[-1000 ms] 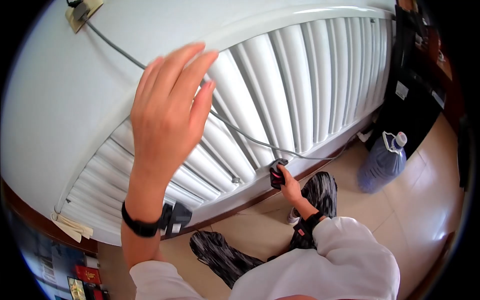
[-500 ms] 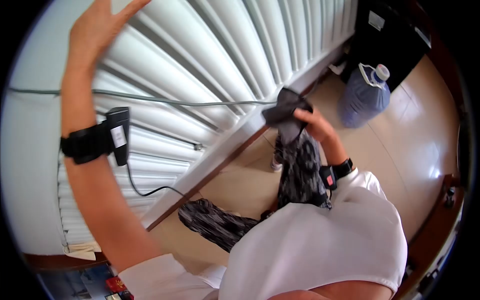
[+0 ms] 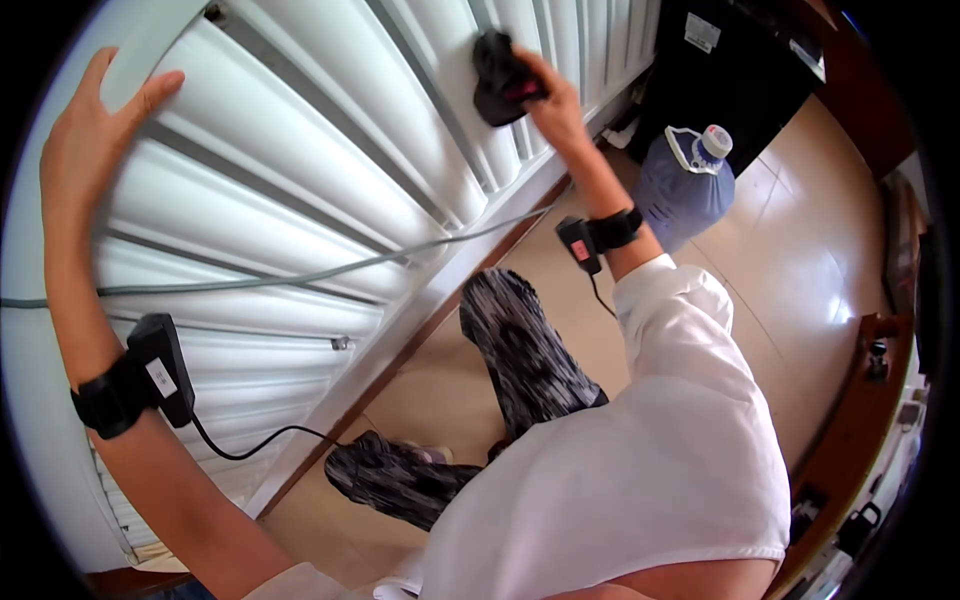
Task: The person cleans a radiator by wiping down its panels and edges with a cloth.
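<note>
My left hand (image 3: 90, 140) rests at the upper left edge of the white ribbed radiator (image 3: 270, 190), its fingers apart and nothing held. Up at the top centre, my right hand (image 3: 555, 100) grips a black object (image 3: 503, 80) with a small red part, held against or just in front of the radiator ribs; whether it touches them is hard to tell. A grey cable (image 3: 330, 272) runs across the radiator below both hands. Black straps with small boxes sit on both wrists.
A large bluish water bottle (image 3: 687, 190) stands on the tiled floor at the right, beside a black cabinet (image 3: 715, 75). My legs in patterned trousers (image 3: 525, 350) are below the radiator. Wooden furniture (image 3: 850, 420) lines the right edge.
My right hand has lifted the black object from near the floor up to the radiator ribs. My left hand has moved left to the radiator's edge. The view has shifted.
</note>
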Tool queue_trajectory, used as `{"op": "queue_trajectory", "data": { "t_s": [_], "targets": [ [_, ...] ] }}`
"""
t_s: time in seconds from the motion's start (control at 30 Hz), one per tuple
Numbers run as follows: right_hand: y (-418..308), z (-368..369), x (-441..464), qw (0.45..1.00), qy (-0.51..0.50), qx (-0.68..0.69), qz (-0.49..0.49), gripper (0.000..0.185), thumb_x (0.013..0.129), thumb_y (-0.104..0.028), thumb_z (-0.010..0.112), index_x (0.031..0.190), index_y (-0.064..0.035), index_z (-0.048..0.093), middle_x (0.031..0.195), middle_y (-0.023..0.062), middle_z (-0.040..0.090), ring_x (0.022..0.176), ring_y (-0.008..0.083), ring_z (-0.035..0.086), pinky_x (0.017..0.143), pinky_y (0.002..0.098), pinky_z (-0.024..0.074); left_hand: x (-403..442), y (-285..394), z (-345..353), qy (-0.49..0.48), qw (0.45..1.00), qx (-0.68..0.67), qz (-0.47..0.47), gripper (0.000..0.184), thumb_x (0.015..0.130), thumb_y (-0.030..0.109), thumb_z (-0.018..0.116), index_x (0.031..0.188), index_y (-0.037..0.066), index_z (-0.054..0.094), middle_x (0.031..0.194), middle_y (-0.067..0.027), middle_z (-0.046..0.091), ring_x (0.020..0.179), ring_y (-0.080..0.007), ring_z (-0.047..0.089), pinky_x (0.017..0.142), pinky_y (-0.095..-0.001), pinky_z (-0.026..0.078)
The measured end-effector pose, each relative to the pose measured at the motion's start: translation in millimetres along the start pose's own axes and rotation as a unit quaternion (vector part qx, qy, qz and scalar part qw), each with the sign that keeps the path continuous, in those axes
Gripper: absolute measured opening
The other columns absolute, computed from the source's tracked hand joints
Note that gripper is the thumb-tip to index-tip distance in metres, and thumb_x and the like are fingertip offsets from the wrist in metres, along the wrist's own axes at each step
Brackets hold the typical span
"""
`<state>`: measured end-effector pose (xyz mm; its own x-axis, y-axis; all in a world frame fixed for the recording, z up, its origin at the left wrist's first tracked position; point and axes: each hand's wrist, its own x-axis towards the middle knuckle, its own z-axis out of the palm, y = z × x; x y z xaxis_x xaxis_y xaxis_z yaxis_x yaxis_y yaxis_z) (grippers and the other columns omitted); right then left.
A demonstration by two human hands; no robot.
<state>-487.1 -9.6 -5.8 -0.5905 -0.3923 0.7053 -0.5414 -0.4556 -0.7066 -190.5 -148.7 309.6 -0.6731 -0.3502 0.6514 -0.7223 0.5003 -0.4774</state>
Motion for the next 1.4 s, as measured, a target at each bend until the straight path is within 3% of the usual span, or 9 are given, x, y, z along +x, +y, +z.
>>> {"op": "queue_trajectory", "data": {
  "t_s": [0.1, 0.4, 0.5, 0.67, 0.77, 0.97, 1.07, 1.2, 1.4],
  "targets": [
    [18.3, 5.1, -19.4, 0.984, 0.035, -0.133, -0.112, 0.055, 0.067, 0.014, 0.055, 0.115, -0.011, 0.062, 0.12, 0.0084, 0.062, 0.098, 0.0309, 0.06, 0.088, 0.0341, 0.0477, -3.0, 3.5, -4.4, 0.03, 0.999, 0.022, 0.002, 0.09, 0.067, 0.073, 0.064, 0.128, 0.008, 0.053, 0.106, -0.0189, 0.067, 0.092, -0.0307, 0.067, 0.085, -0.0354, 0.05],
    [85.3, -38.0, -133.8, 0.96, -0.124, -0.242, 0.062, 0.058, 0.068, 0.005, 0.056, 0.121, -0.0178, 0.054, 0.113, 0.0074, 0.064, 0.098, 0.0308, 0.06, 0.081, 0.0414, 0.0484, -0.3, 11.8, -10.0, -0.012, 1.0, -0.007, -0.019, 0.082, 0.069, 0.07, 0.065, 0.124, 0.01, 0.055, 0.096, -0.0143, 0.069, 0.087, -0.0296, 0.068, 0.079, -0.0364, 0.051],
    [63.3, -37.1, -104.7, 0.898, -0.223, -0.345, 0.161, 0.039, 0.077, -0.007, 0.052, 0.115, -0.0157, 0.055, 0.094, 0.0113, 0.068, 0.089, 0.0335, 0.064, 0.071, 0.0456, 0.0495, 0.4, 13.1, -14.0, -0.028, 0.999, -0.003, -0.019, 0.083, 0.069, 0.071, 0.064, 0.124, 0.01, 0.055, 0.096, -0.0144, 0.069, 0.088, -0.0303, 0.067, 0.079, -0.0364, 0.05],
    [49.2, -38.9, -65.9, 0.846, -0.314, -0.406, 0.147, 0.037, 0.076, -0.014, 0.054, 0.112, -0.0112, 0.059, 0.096, 0.0128, 0.068, 0.089, 0.0355, 0.064, 0.071, 0.0452, 0.0503, 3.2, 19.7, -18.8, -0.027, 0.999, -0.011, -0.028, 0.084, 0.069, 0.071, 0.063, 0.125, 0.01, 0.054, 0.098, -0.0159, 0.069, 0.091, -0.0326, 0.066, 0.08, -0.0377, 0.05],
    [54.0, -57.7, -35.7, 0.74, -0.521, -0.349, 0.243, 0.046, 0.068, -0.022, 0.058, 0.113, -0.0121, 0.064, 0.101, 0.0191, 0.067, 0.092, 0.035, 0.064, 0.078, 0.0424, 0.051, 1.1, 22.4, -21.8, -0.054, 0.997, -0.032, -0.037, 0.082, 0.07, 0.07, 0.063, 0.124, 0.009, 0.053, 0.099, -0.0176, 0.068, 0.093, -0.0339, 0.065, 0.081, -0.0385, 0.05],
    [27.3, -112.1, 43.3, 0.983, -0.046, -0.166, 0.069, 0.046, 0.074, -0.004, 0.059, 0.119, -0.0116, 0.058, 0.1, 0.0171, 0.066, 0.091, 0.0357, 0.062, 0.081, 0.0352, 0.0486, -1.1, 19.9, -19.9, -0.04, 0.998, -0.03, -0.045, 0.079, 0.07, 0.067, 0.066, 0.124, 0.012, 0.053, 0.099, -0.0188, 0.068, 0.095, -0.0342, 0.065, 0.082, -0.0396, 0.05],
    [-18.5, -95.5, 91.1, 0.979, -0.001, -0.176, -0.1, 0.061, 0.071, 0.015, 0.054, 0.125, -0.0141, 0.056, 0.109, 0.0091, 0.064, 0.104, 0.0198, 0.06, 0.091, 0.0272, 0.0458, -3.5, 14.6, -11.7, -0.008, 0.999, -0.002, -0.043, 0.078, 0.07, 0.066, 0.067, 0.125, 0.012, 0.053, 0.099, -0.0184, 0.068, 0.095, -0.0336, 0.065, 0.082, -0.0391, 0.05],
    [-8.0, -52.7, 101.1, 0.941, 0.031, -0.247, -0.227, 0.061, 0.065, 0.017, 0.056, 0.118, -0.0146, 0.06, 0.113, 0.0092, 0.063, 0.106, 0.0306, 0.059, 0.091, 0.034, 0.0481, -3.5, 10.1, -9.7, -0.034, 0.998, -0.015, -0.052, 0.075, 0.071, 0.064, 0.067, 0.124, 0.013, 0.053, 0.101, -0.0151, 0.068, 0.095, -0.0324, 0.066, 0.083, -0.0393, 0.05],
    [51.2, -45.8, 17.4, 0.95, 0.063, -0.268, -0.146, 0.061, 0.061, 0.01, 0.061, 0.117, -0.0144, 0.058, 0.114, 0.0053, 0.062, 0.105, 0.0294, 0.058, 0.087, 0.0369, 0.0479, -8.4, 15.5, -15.4, -0.053, 0.994, -0.069, -0.061, 0.067, 0.074, 0.053, 0.072, 0.123, 0.01, 0.054, 0.105, -0.0149, 0.067, 0.096, -0.0305, 0.065, 0.084, -0.037, 0.049]
  ]
}}
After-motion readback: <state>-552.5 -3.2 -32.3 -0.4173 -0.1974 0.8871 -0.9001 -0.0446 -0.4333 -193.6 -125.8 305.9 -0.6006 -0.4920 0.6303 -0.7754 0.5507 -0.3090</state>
